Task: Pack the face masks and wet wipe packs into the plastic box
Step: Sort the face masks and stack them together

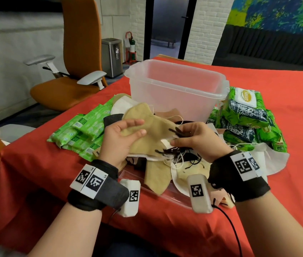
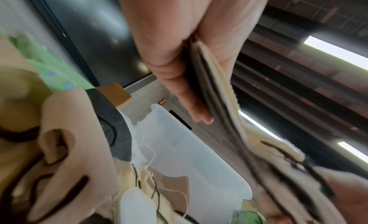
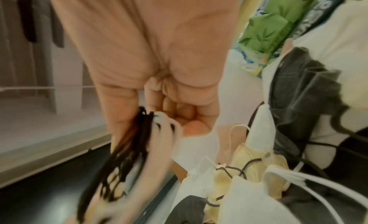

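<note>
Red cloth covers the counter (image 1: 277, 108); above it the left hand (image 1: 118, 140) and right hand (image 1: 199, 140) pinch a stack of masks (image 1: 152, 134), before the plastic box (image 1: 176, 89), wipe packs (image 1: 247, 112) alongside.

box (image 1: 176, 89) behind masks (image 1: 158, 175) | slim packs (image 1: 83, 130) left | wipe packs (image 1: 247, 115) right

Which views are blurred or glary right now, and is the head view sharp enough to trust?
Head view: sharp, evenly lit, wide-angle bend at the edges; plastic box clear. Left wrist: masks motion-smeared, window glare at right. Right wrist: soft throughout, ear loops streaked.
</note>
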{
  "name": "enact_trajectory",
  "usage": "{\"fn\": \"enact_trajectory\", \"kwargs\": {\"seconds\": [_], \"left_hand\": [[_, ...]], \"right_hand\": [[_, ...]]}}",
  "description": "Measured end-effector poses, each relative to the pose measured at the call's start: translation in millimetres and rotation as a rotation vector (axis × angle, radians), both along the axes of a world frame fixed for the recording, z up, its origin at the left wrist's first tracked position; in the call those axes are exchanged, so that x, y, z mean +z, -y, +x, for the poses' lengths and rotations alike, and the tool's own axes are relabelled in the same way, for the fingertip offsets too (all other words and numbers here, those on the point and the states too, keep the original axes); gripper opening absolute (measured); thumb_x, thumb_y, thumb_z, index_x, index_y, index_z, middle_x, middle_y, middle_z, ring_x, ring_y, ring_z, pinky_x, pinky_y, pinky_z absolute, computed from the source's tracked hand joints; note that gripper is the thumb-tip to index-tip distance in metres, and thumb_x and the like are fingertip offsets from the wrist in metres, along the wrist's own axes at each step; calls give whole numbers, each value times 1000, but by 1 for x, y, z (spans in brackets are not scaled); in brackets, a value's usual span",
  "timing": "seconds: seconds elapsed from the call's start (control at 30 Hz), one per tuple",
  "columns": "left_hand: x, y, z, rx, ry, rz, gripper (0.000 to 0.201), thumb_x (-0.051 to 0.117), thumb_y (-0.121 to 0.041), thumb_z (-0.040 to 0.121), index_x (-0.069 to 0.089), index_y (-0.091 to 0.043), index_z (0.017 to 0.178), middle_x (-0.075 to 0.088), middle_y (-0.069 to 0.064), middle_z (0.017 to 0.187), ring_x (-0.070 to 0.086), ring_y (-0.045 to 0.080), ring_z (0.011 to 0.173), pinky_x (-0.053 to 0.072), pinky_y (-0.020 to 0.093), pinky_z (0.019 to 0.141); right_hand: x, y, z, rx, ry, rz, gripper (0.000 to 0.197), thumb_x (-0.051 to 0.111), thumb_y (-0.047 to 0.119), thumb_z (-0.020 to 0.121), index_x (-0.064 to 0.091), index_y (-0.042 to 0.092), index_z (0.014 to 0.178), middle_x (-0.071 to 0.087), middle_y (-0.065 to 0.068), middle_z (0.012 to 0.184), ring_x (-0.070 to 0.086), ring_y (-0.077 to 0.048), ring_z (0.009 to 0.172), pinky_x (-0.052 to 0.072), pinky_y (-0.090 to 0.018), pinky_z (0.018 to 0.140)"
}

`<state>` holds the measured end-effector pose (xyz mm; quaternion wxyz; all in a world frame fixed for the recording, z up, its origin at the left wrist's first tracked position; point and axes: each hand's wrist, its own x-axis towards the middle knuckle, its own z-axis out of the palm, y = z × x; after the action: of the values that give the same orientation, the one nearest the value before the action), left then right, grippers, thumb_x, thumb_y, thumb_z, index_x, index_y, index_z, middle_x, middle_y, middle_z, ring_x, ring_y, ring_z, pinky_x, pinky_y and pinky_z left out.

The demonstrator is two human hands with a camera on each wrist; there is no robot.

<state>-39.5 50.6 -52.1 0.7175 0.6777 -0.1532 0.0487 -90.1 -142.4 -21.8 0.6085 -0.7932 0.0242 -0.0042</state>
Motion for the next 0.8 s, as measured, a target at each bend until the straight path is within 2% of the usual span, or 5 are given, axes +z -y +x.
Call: {"fn": "enact_trajectory", "kwargs": {"seconds": [0.1, 0.23, 0.57, 0.67, 0.8], "left_hand": [[1, 1, 2, 47, 6, -35, 28, 74, -1, 72, 67, -27, 79, 67, -16, 87, 60, -14, 87, 44, 14, 87], [1, 8, -1, 39, 12, -26, 29, 75, -1, 72, 66, -28, 78, 67, -16, 87, 60, -13, 88, 45, 17, 91], [-2, 0, 3, 58, 73, 20, 26, 72, -1, 75, 63, -25, 79, 63, -15, 86, 56, -18, 82, 40, 1, 78], [-3, -3, 4, 21, 84, 62, 25, 67, 0, 80, 63, -25, 79, 64, -15, 86, 56, -16, 83, 39, 1, 77], [-7, -1, 1, -52, 69, 116, 28, 59, 2, 86, 66, -25, 88, 63, -18, 92, 55, -19, 87, 38, 0, 77]], "right_hand": [[-4, 4, 1, -115, 16, 116, 14, 73, -2, 72, 66, -7, 83, 65, -22, 78, 57, -31, 74, 42, -44, 78], [-8, -9, -2, -76, 47, 109, 19, 67, -9, 75, 64, -8, 93, 67, -12, 75, 65, -18, 64, 56, -26, 67], [2, 8, -9, -110, 38, 56, 15, 69, -6, 75, 61, 4, 84, 60, -11, 65, 57, -10, 46, 47, -17, 44], [3, 28, -2, -272, 95, -153, 14, 73, 10, 76, 63, 16, 83, 66, -3, 76, 60, -15, 68, 50, -25, 62], [-8, 62, 20, -379, -170, -812, 62, 76, 24, 73, 48, 22, 128, 45, -17, 129, 44, -34, 119, 40, -43, 100]]}}
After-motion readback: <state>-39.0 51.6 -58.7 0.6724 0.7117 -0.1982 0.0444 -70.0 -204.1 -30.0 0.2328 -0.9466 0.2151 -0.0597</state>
